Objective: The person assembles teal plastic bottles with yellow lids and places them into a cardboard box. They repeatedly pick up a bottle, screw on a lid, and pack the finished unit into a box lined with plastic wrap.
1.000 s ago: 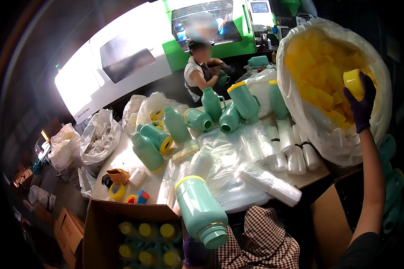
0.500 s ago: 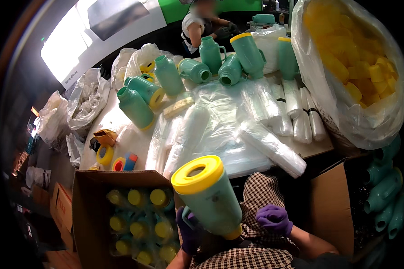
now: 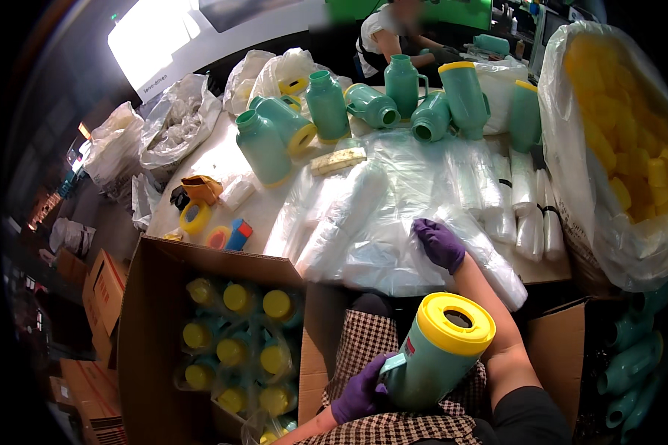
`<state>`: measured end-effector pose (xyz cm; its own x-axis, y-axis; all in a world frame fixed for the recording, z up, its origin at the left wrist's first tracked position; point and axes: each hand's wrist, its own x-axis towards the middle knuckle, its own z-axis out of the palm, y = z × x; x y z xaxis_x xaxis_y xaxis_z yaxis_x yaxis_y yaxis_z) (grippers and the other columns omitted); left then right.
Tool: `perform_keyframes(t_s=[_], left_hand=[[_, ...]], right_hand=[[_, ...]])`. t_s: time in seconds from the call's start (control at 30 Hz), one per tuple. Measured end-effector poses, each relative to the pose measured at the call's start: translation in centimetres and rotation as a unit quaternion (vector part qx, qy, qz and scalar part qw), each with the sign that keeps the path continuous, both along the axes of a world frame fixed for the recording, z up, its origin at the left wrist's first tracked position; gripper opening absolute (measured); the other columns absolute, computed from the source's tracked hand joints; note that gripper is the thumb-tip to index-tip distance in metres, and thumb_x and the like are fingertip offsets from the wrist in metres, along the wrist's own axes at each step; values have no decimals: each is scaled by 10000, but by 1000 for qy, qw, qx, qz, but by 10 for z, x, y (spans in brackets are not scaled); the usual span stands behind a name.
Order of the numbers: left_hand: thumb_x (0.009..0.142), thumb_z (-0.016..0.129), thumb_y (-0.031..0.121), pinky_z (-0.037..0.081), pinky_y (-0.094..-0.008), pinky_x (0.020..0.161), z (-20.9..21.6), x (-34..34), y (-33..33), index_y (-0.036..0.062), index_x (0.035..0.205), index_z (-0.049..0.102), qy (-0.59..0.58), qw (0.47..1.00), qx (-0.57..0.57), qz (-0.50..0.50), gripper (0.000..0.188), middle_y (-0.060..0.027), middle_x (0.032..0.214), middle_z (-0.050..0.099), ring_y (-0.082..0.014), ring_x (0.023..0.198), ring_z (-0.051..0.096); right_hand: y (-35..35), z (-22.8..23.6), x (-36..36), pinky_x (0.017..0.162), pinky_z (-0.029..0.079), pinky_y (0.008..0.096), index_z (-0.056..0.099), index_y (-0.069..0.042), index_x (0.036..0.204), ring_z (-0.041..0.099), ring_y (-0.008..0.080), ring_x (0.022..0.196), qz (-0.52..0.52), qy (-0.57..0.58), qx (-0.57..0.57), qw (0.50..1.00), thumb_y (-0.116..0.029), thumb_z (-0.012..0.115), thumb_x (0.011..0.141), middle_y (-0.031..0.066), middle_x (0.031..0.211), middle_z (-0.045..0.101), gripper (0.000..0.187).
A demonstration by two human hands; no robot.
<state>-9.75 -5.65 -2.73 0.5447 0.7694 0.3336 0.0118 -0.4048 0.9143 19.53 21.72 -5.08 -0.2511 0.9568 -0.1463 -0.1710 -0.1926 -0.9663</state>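
A teal thermos flask (image 3: 436,356) with a yellow ring around a round dark opening is held upside down over my lap. My left hand (image 3: 360,391), in a purple glove, is closed on its handle. Away from my body, my right hand (image 3: 439,245), gloved alike, reaches over the table, its fingers pinched on a clear plastic bag (image 3: 404,222) from the spread pile. Rolled bundles of clear bags (image 3: 345,219) lie beside that pile.
Several teal flasks (image 3: 326,105) stand and lie along the table's far side. An open carton (image 3: 145,334) with yellow-capped flasks is at left. A large sack (image 3: 564,148) of yellow parts stands at right. Tape rolls (image 3: 195,216) lie on the table; a co-worker (image 3: 382,41) sits beyond.
My right hand has moved from my lap up and forward to the plastic bags. The flask in my left hand has shifted right and down. The whole view has turned slightly.
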Motion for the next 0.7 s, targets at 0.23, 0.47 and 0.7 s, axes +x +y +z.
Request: perform_keyframes(t_s=[0.23,0.47,0.7], left_hand=[[977,651,180,375,-430,1145,66,-22,29,47,1539,343,-47,911,-383,-145,655,-148,1479,485,-273,1367,477],[967,702,193,498,-281,928,30,28,151,3,1266,621,-146,953,-233,125,364,-52,1138,696,-127,1059,633],[1048,368,554,279,-586,1182,33,24,204,-17,1426,481,-555,719,-389,-155,694,-222,1463,509,-410,1355,464]], right_hand=[[-42,-12,-37,900,550,334,668,-18,1189,686,177,994,-28,-10,141,990,-142,631,994,100,1094,729,234],[-79,57,-95,803,562,310,717,9,1048,700,180,838,-3,104,-48,993,-41,821,788,93,920,736,285],[-87,57,-49,1074,453,412,601,-96,1351,632,278,1093,-386,462,-103,792,-255,528,1047,102,1301,633,350]])
